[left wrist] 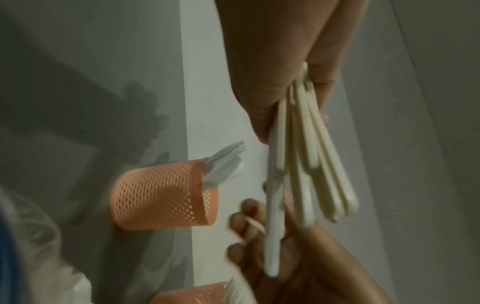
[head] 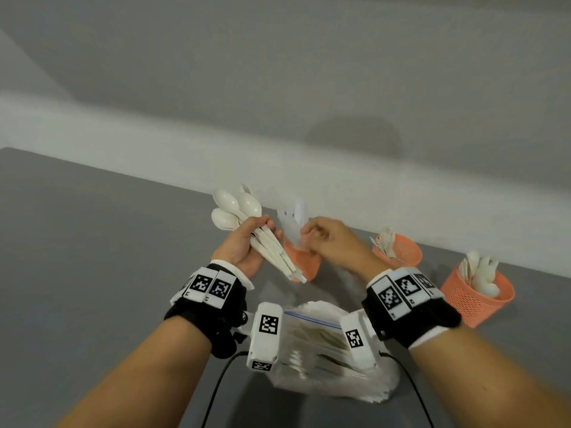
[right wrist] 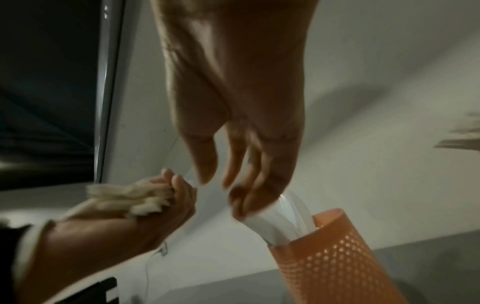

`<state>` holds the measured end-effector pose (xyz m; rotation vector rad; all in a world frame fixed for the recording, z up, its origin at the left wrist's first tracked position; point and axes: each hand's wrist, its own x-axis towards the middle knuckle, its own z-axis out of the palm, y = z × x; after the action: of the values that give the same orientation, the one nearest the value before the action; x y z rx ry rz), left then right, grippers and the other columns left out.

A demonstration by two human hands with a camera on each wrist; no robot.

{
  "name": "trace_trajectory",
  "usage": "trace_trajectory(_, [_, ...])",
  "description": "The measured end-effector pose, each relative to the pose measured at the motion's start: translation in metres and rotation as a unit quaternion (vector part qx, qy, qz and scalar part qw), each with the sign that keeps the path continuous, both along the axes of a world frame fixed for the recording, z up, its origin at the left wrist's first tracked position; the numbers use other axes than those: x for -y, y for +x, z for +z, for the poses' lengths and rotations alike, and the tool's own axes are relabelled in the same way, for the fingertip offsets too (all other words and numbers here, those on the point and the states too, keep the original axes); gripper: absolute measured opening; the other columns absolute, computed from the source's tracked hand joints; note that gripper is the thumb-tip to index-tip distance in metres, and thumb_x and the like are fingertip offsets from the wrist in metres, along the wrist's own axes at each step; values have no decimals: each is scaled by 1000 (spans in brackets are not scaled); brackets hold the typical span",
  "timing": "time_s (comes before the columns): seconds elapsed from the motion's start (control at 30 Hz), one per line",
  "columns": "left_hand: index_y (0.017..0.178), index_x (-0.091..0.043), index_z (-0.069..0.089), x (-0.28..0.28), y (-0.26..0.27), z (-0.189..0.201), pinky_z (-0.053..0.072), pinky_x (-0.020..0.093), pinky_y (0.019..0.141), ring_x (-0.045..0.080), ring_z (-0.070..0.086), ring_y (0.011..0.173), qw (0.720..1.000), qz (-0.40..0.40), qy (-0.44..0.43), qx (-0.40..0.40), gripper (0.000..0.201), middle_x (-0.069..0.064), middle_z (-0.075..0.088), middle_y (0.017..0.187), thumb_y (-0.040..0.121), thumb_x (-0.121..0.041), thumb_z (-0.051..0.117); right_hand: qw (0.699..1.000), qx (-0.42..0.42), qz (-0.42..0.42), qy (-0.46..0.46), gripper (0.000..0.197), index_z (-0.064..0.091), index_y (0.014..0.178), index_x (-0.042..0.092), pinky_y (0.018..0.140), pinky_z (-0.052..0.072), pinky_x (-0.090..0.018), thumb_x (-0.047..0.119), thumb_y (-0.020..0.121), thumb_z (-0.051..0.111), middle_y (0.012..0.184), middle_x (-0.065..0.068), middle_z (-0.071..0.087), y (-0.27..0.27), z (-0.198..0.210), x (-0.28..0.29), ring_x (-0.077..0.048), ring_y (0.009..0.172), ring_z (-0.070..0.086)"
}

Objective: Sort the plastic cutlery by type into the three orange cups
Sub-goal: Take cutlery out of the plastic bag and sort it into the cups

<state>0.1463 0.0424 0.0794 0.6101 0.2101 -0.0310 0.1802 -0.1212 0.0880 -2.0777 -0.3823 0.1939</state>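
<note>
The spoons (head: pixel 247 230) sit fanned in the left hand (head: pixel 239 248), fingers curled round the handles, bowls up and away from the body, probably so one hand stores a batch while the other sorts; the right hand (head: pixel 327 239) reaches over the nearest orange cup (head: pixel 304 264), fingertips (right wrist: pixel 239 201) bent at the tops of the knives (right wrist: pixel 283 218) standing in it, though blur hides whether they pinch a piece or have just let go; a second cup (head: pixel 401 251) holds forks and a third cup (head: pixel 477 293) holds spoons, both well apart to the right; the bag of cutlery (head: pixel 321 344) lies below the wrists; the table's far edge (head: pixel 154 180) runs close behind the cups, so open room lies left and toward the body.
</note>
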Motion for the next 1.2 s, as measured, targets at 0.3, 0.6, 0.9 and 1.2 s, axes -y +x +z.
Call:
trace_trajectory(0.3, [62, -10, 55, 7, 11, -3, 57, 22, 60, 5, 60, 48, 996, 65, -66, 19, 30, -2, 58, 49, 91, -5, 48, 955, -214, 130, 160, 33, 51, 121, 2, 50, 52, -16, -7, 89, 49, 60, -1, 67, -27, -3, 22, -7, 50, 61])
trace_trajectory(0.6, [70, -11, 54, 12, 13, -13, 56, 20, 61, 7, 60, 55, 998, 56, -16, 5, 22, -3, 58, 56, 92, -10, 50, 962, -222, 155, 32, 22, 56, 115, 11, 52, 48, -17, 10, 95, 47, 69, -4, 63, -34, -5, 46, -7, 51, 59])
trace_trajectory(0.9, [69, -11, 62, -14, 15, -18, 58, 24, 66, 4, 66, 58, 998, 58, 36, 9, 26, -5, 63, 57, 93, -12, 51, 945, -166, 150, -239, 24, 57, 94, 16, 57, 46, -20, 0, 95, 39, 72, -3, 61, -16, -5, 77, -7, 54, 57])
trace_trajectory(1.2, [67, -13, 57, 5, 6, -14, 52, 25, 55, 9, 53, 47, 989, -62, 115, 62, 25, -3, 52, 53, 91, -18, 52, 992, 68, -82, 66, 10, 44, 99, 11, 70, 47, -14, 6, 97, 36, 99, -4, 66, 21, 6, 22, -16, 93, 60])
